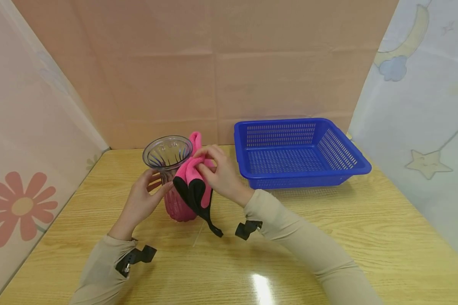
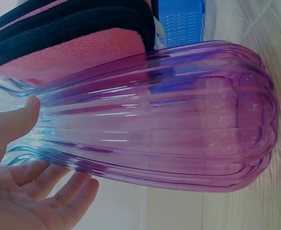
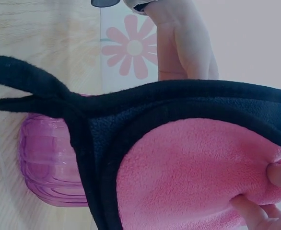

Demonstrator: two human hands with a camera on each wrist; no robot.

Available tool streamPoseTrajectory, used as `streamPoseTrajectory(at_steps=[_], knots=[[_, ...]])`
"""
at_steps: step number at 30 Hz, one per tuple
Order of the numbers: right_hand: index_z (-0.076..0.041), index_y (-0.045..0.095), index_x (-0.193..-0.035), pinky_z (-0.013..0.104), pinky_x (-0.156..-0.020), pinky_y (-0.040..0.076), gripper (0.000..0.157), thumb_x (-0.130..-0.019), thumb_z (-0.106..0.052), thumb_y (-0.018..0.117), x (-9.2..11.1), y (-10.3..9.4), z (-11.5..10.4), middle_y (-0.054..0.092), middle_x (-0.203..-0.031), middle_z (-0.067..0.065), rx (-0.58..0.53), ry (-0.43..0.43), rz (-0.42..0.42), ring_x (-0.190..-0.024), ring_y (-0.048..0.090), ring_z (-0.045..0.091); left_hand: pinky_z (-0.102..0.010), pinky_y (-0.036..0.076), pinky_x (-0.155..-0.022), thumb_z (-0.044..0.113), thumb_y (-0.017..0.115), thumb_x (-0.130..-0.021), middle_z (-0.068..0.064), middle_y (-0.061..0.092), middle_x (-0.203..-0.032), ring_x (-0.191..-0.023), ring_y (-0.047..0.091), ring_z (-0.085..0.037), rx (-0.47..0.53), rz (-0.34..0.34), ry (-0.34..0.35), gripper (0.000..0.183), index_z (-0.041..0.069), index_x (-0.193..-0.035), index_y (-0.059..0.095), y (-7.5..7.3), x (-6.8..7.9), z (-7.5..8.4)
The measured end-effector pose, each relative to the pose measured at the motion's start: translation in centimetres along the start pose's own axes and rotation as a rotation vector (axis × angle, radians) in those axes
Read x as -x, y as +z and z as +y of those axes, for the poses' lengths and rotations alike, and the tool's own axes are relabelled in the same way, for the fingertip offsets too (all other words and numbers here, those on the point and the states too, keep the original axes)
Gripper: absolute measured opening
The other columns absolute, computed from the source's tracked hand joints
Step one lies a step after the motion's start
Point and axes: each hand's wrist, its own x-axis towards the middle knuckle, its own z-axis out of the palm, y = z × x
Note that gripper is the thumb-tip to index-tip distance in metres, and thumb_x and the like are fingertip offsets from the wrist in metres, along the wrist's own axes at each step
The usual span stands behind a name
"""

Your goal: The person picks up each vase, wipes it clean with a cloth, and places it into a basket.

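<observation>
A ribbed glass vase (image 1: 177, 205), pinkish-purple low down and bluish clear at its flared rim, stands upright on the table. My left hand (image 1: 139, 201) holds its narrow neck from the left, thumb on one side and fingers on the other, as the left wrist view shows. On the vase's right, my right hand (image 1: 222, 174) pinches a fluffy pink cloth (image 3: 179, 163) with black edging. The bunched cloth hangs against or just beside the vase near the rim, its black loop (image 1: 215, 230) dangling low. In the head view the cloth hides part of the vase's right side.
A blue plastic basket (image 1: 290, 182) with slotted walls sits at the back right of the wooden table (image 1: 366, 237). Behind the table hangs a peach backdrop (image 1: 168, 72). Patterned sheets flank both sides. A dark strap (image 1: 135, 257) is on each wrist.
</observation>
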Motion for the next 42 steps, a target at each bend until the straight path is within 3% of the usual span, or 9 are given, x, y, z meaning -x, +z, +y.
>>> streamPoseTrajectory(at_steps=[9, 24, 34, 42], knots=[[-0.003, 0.058, -0.095, 0.022, -0.072, 0.057, 0.014, -0.083, 0.003, 0.059, -0.53, -0.63, -0.15, 0.055, -0.097, 0.012, -0.018, -0.031, 0.041, -0.097, 0.059, 0.022, -0.055, 0.04, -0.099, 0.017, 0.063, -0.085, -0.021, 0.044, -0.131, -0.121, 0.044, -0.043, 0.016, -0.014, 0.009, 0.056, 0.003, -0.133, 0.038, -0.01, 0.01, 0.13], [-0.001, 0.057, -0.096, 0.023, -0.073, 0.057, 0.013, -0.084, 0.002, 0.059, -0.68, -0.58, 0.09, 0.055, -0.099, 0.014, -0.028, -0.035, 0.015, -0.099, 0.06, 0.024, -0.056, 0.039, -0.099, 0.016, 0.069, -0.08, -0.021, 0.042, -0.133, -0.12, 0.044, -0.041, -0.008, 0.024, 0.002, 0.065, 0.004, -0.134, 0.034, 0.44, -0.21, 0.07], [-0.003, 0.057, -0.096, 0.022, -0.074, 0.056, 0.013, -0.084, 0.001, 0.059, -0.44, -0.25, 0.3, 0.055, -0.098, 0.012, -0.012, 0.001, -0.016, -0.095, 0.058, 0.02, -0.053, 0.042, -0.098, 0.015, 0.067, -0.082, -0.021, 0.042, -0.134, -0.12, 0.045, -0.041, 0.003, 0.001, 0.011, 0.065, 0.006, -0.136, 0.033, 0.22, -0.29, 0.17], [-0.004, 0.057, -0.097, 0.021, -0.076, 0.055, 0.014, -0.084, 0.0, 0.059, -0.17, 0.1, 0.59, 0.056, -0.101, 0.011, 0.0, 0.019, -0.038, -0.098, 0.055, 0.019, -0.051, 0.044, -0.096, 0.008, 0.067, -0.08, -0.023, 0.043, -0.132, -0.119, 0.046, -0.042, -0.001, 0.001, 0.035, 0.06, 0.0, -0.132, 0.037, 0.22, -0.46, -0.31]])
